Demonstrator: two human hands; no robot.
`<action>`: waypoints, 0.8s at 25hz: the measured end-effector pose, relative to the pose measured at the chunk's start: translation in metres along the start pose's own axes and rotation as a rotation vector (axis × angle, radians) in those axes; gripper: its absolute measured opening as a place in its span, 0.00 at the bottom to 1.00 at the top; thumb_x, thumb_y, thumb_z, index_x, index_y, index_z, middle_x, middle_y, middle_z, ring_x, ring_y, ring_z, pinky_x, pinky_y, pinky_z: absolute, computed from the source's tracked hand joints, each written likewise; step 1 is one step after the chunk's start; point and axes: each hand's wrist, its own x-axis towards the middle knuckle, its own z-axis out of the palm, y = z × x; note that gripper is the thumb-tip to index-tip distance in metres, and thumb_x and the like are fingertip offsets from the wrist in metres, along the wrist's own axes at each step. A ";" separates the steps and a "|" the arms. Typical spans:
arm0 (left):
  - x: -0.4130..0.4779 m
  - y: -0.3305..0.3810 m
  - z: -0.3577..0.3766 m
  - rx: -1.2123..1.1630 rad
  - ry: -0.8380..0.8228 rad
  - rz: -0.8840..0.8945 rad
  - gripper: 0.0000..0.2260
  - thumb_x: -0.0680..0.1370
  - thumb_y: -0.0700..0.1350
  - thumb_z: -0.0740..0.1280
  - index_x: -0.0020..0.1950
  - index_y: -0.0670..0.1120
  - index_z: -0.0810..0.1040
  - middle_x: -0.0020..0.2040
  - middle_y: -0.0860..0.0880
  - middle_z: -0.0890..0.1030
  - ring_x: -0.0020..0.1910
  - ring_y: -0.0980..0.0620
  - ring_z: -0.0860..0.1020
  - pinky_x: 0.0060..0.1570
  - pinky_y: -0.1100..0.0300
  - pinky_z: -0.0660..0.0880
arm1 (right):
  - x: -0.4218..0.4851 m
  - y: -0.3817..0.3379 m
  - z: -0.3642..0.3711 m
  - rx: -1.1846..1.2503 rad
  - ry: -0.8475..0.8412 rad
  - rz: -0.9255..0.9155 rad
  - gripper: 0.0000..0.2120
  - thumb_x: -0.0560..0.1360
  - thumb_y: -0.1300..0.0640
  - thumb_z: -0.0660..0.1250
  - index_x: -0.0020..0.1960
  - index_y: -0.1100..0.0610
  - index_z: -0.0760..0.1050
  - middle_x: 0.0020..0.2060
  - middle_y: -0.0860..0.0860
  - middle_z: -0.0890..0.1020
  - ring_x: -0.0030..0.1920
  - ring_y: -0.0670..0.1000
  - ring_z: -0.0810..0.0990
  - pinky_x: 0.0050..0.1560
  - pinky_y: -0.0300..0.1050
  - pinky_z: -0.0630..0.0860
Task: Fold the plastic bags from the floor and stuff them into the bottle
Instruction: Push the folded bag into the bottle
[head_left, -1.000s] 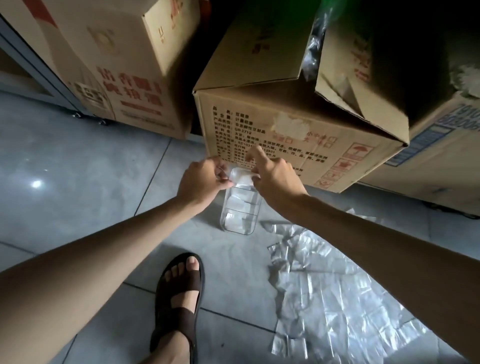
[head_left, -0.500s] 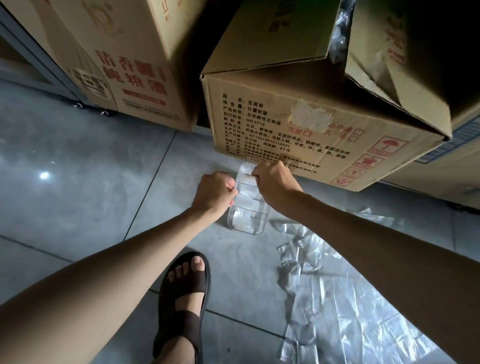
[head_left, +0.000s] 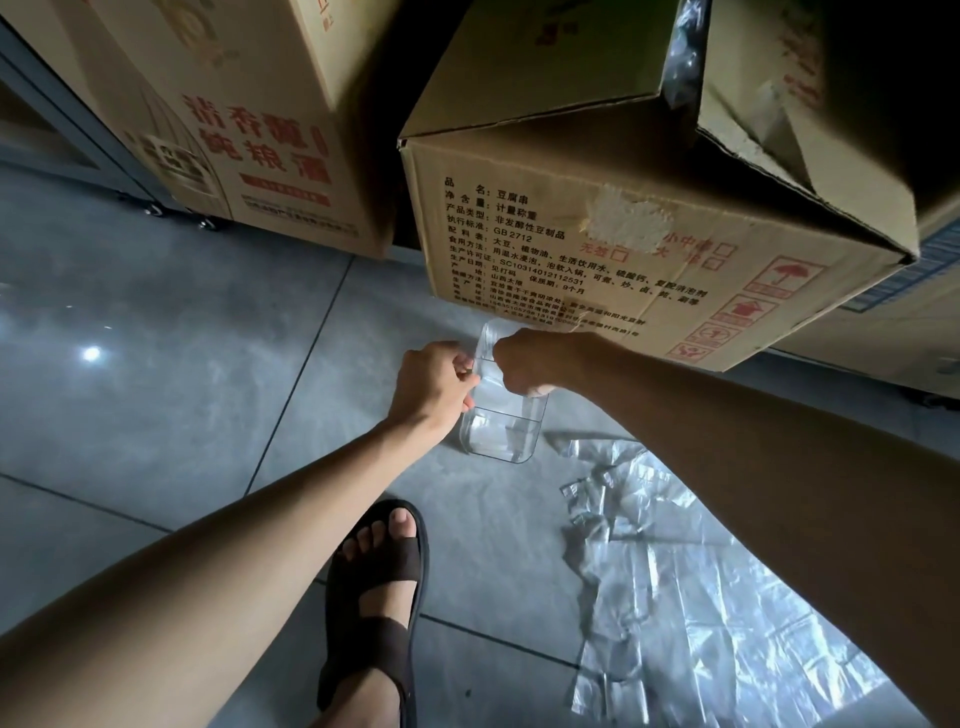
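Note:
A clear, square-sided plastic bottle (head_left: 500, 432) stands on the grey tiled floor in front of a cardboard box. Folded clear plastic shows inside it. My left hand (head_left: 434, 379) grips the bottle's upper left side with curled fingers. My right hand (head_left: 530, 359) sits over the bottle's mouth, fingers curled down on a folded plastic bag there; the mouth itself is hidden under the hand. A heap of crumpled clear plastic bags (head_left: 701, 597) lies on the floor to the right, under my right forearm.
Stacked cardboard boxes (head_left: 597, 249) stand right behind the bottle, and another printed box (head_left: 270, 156) is at the back left. My foot in a dark sandal (head_left: 384, 571) rests on the floor below the bottle. Bare grey tiles (head_left: 156, 389) spread to the left.
My right index finger, stretched out over the bottle's mouth a second ago, has curled in and the hand sits lower on the top. The camera has moved closer.

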 end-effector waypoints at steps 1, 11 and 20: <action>-0.001 -0.001 0.000 0.000 0.001 -0.006 0.02 0.78 0.36 0.69 0.50 0.38 0.78 0.41 0.44 0.82 0.29 0.53 0.80 0.29 0.72 0.75 | -0.003 -0.001 0.002 0.005 0.025 -0.003 0.16 0.80 0.65 0.59 0.35 0.55 0.63 0.33 0.50 0.65 0.32 0.46 0.63 0.30 0.36 0.60; -0.047 0.037 -0.012 0.368 0.000 0.402 0.12 0.77 0.37 0.67 0.60 0.44 0.77 0.50 0.48 0.80 0.45 0.48 0.80 0.45 0.56 0.76 | -0.122 0.072 0.092 0.628 0.721 0.012 0.17 0.72 0.74 0.63 0.55 0.60 0.82 0.54 0.56 0.84 0.51 0.50 0.83 0.55 0.47 0.81; -0.110 0.077 0.038 0.400 -0.723 0.121 0.09 0.78 0.47 0.68 0.58 0.48 0.79 0.48 0.52 0.82 0.40 0.53 0.81 0.33 0.66 0.70 | -0.168 0.133 0.261 0.318 0.343 0.268 0.34 0.65 0.52 0.80 0.68 0.54 0.74 0.60 0.54 0.77 0.59 0.57 0.75 0.58 0.50 0.71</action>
